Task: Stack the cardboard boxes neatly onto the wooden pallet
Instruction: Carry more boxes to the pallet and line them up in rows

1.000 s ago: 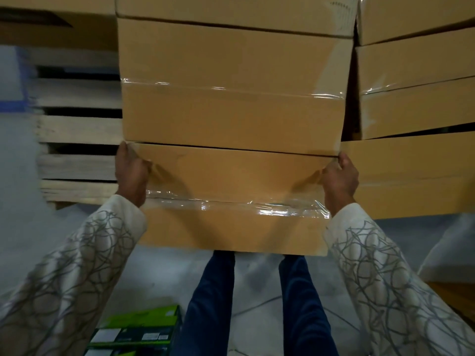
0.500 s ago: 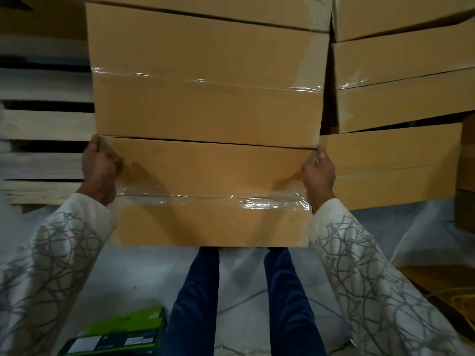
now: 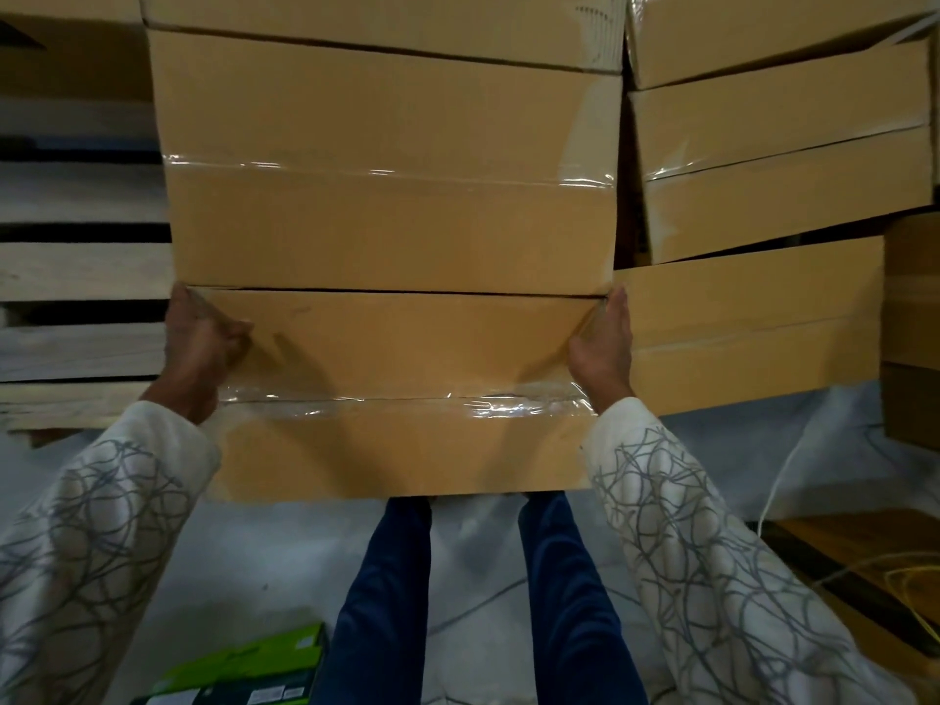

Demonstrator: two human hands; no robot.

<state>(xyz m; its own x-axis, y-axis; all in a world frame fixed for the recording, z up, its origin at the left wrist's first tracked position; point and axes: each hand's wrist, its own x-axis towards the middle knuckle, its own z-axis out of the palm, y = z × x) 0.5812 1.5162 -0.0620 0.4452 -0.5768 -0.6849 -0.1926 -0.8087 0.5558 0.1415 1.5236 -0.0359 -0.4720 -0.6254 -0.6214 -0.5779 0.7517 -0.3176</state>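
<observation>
I hold a taped cardboard box (image 3: pixel 397 348) level in front of me. My left hand (image 3: pixel 196 343) grips its far left corner with the thumb on top, and my right hand (image 3: pixel 603 343) grips the far right corner. The box's far edge butts against a stack of taped boxes (image 3: pixel 386 145) straight ahead. The slats of the wooden pallet (image 3: pixel 76 269) show to the left of that stack. The fingers of both hands are hidden down the sides of the box.
More cardboard boxes (image 3: pixel 783 145) are piled at the right, with a lower one (image 3: pixel 753 318) beside my right hand. A green carton (image 3: pixel 244 674) lies on the white floor by my left leg. A white cable (image 3: pixel 778 480) and a yellow cable (image 3: pixel 910 587) lie at the right.
The held box and both hands have drifted a little left in the view, and the pallet slats have slid leftward too. The grip on the box is the same.
</observation>
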